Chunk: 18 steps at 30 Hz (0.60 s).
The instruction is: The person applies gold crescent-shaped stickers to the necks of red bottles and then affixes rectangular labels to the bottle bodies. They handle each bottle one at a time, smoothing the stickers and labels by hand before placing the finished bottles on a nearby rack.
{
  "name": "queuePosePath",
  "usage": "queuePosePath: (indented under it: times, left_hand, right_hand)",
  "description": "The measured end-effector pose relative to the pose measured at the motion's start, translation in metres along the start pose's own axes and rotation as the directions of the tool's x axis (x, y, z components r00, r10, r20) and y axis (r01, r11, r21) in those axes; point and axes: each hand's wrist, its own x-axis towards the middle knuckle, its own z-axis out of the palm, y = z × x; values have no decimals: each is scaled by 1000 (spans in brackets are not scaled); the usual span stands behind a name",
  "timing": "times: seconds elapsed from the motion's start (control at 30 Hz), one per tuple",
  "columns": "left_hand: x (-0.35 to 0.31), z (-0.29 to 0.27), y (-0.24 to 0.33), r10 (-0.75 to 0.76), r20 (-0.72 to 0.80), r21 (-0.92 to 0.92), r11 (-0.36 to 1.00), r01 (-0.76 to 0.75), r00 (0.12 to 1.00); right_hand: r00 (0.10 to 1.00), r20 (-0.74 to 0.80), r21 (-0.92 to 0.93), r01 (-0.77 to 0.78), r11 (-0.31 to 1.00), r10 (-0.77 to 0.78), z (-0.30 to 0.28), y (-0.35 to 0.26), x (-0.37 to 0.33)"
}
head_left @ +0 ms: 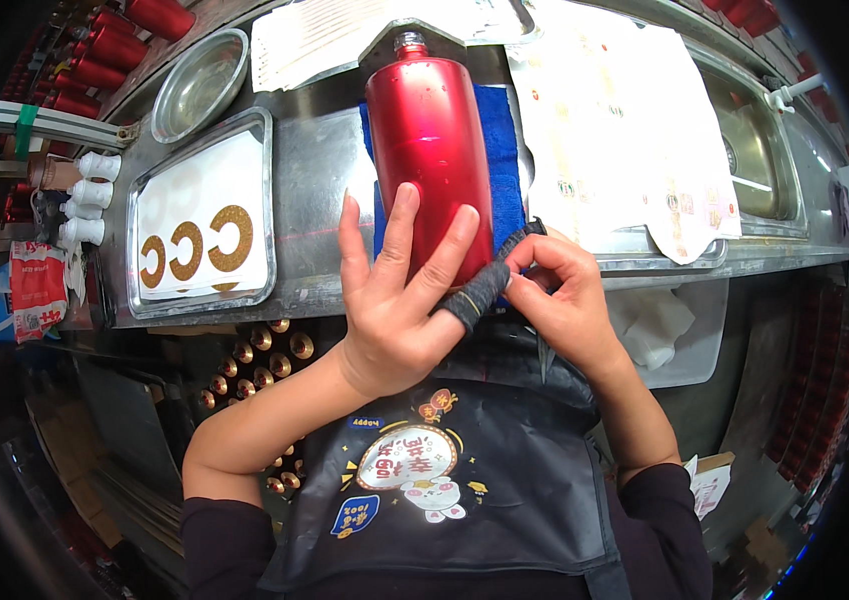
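Observation:
A glossy red bottle [425, 130] with a bare screw neck lies on a blue cloth [507, 150], its neck toward the far side. Over its near end my left hand [395, 320] has its fingers spread; whether the fingertips touch the bottle I cannot tell. Around the left thumb runs a dark grey cloth wrap [477, 298]. My right hand [567, 305] pinches this wrap between thumb and fingers near the thumb's tip. The bottle's base is partly hidden behind my left hand.
To the left, a metal tray [265, 215] bears gold C-shaped pieces [187, 250] on white paper, with a steel bowl [201, 86] behind it. White printed sheets [625, 130] cover the right side, beside a sink [745, 150]. Gold-coloured caps [263, 377] stand below the counter edge.

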Motion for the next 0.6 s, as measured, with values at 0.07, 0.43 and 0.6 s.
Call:
queuePosePath:
  times: [0.07,0.43,0.6]
  left_hand:
    - [0,5,-1,-125,-70,-63,991,120,990]
    - [-39,-1,-16,-563,178,-807,385,447,807]
    - [-36,5,-6,-603,347,-812,191,552,719]
  right_hand:
    - [1000,-14,8,1,1000,-1,0,2,1]
    - [980,-156,-281,75,957,-123,26,-8,-15]
    - [947,-189,-464,147,873,-260,43,-10,-7]
